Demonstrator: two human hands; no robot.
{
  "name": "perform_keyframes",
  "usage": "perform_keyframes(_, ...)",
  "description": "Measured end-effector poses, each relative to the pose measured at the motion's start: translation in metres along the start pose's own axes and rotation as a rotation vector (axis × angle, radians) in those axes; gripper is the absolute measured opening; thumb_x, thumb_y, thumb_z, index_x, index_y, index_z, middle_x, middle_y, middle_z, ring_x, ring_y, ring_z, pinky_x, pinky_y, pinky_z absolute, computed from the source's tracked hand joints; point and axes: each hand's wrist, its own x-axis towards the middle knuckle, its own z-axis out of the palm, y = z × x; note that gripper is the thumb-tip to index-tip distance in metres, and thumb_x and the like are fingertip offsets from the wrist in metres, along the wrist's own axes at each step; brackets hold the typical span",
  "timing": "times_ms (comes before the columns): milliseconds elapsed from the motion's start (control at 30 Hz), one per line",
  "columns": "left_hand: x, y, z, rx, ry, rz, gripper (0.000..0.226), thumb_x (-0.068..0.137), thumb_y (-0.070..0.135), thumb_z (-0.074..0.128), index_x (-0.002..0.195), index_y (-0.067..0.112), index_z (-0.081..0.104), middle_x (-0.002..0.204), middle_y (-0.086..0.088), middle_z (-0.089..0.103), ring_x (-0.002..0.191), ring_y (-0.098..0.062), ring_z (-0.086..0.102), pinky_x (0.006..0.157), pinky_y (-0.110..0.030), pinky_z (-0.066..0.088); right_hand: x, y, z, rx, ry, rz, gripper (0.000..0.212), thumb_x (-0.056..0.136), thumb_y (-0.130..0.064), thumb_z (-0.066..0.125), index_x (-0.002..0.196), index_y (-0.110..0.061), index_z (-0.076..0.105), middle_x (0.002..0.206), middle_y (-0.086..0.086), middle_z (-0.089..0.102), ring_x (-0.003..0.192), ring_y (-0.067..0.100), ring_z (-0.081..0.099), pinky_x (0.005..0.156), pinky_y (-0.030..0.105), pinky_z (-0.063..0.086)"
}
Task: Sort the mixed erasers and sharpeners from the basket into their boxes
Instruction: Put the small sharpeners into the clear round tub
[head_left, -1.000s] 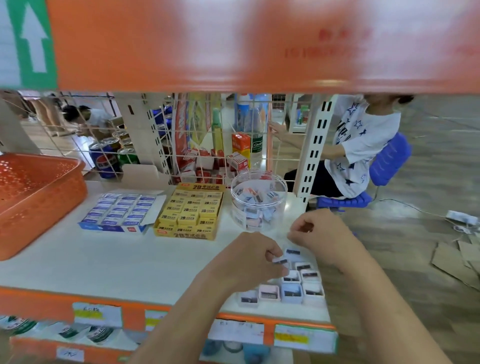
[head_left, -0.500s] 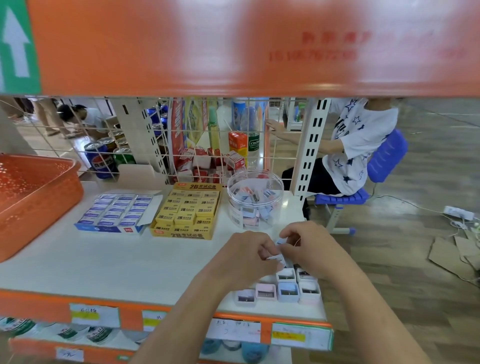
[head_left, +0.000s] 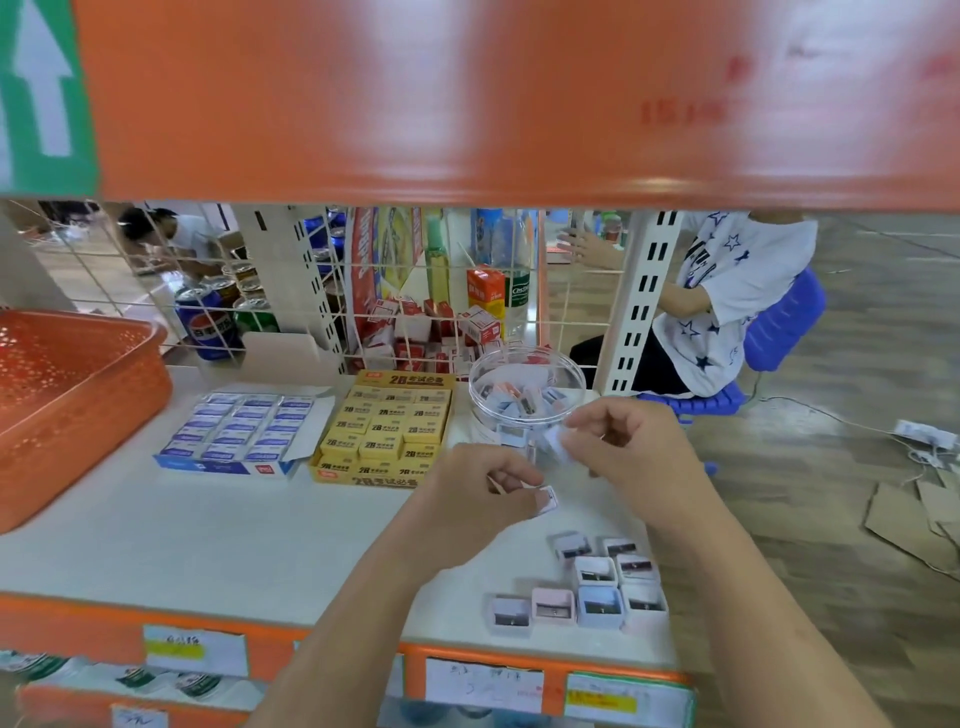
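My left hand (head_left: 478, 491) pinches a small pale sharpener (head_left: 546, 500) just above the white shelf. Close beside it, my right hand (head_left: 626, 447) pinches another small pale sharpener (head_left: 557, 440) next to the clear round tub (head_left: 524, 395), which holds several sharpeners. Several loose sharpeners (head_left: 597, 587) lie in rows near the shelf's front right edge. A blue box of erasers (head_left: 239, 434) and a yellow box of 2B erasers (head_left: 387, 426) stand side by side mid-shelf. The orange basket (head_left: 67, 405) sits at far left.
An orange shelf board (head_left: 467, 98) overhangs the top of the view. A wire grid (head_left: 457, 291) backs the shelf, with cans and cartons behind it. A person sits on a blue chair (head_left: 779, 322) at right. The shelf's front edge carries price labels (head_left: 483, 683).
Both hands have lifted away from the rows of loose sharpeners. The right hand rose toward the tub with a sharpener; the left hand holds one slightly lower.
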Motion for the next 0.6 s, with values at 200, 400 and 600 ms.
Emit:
perform_keyframes(200,-0.002,-0.001,-0.023,-0.018,0.062,-0.028,0.006,0.080,0.032,0.075,0.085,0.030,0.073,0.076,0.010,0.063,0.060,0.000,0.051,0.058,-0.019,0.042,0.029,-0.012,0.013,-0.059,0.166,-0.030,0.004,0.084,-0.027,0.070,0.084,-0.026,0.065,0.077,-0.006,0.065,0.061,0.014,0.056,0.061,0.031,0.047)
perform_keyframes(400,0.004,0.005,-0.039,-0.037,0.123,-0.001,0.004,0.081,0.030,0.074,0.085,0.028,0.072,0.076,0.003,0.065,0.062,-0.008,0.053,0.060,-0.029,0.045,0.037,-0.008,0.020,-0.268,0.235,0.020,0.016,0.089,-0.025,0.063,0.103,-0.018,0.063,0.091,-0.010,0.060,0.085,0.008,0.054,0.072,0.022,0.037)
perform_keyframes(600,0.033,0.025,-0.042,0.143,0.180,0.083,0.008,0.085,0.038,0.068,0.087,0.030,0.068,0.072,0.015,0.062,0.056,0.006,0.051,0.053,-0.010,0.037,0.026,-0.004,0.004,-0.213,0.240,0.003,0.004,0.090,-0.019,0.060,0.088,-0.021,0.063,0.081,-0.012,0.060,0.058,0.002,0.047,0.058,0.019,0.035)
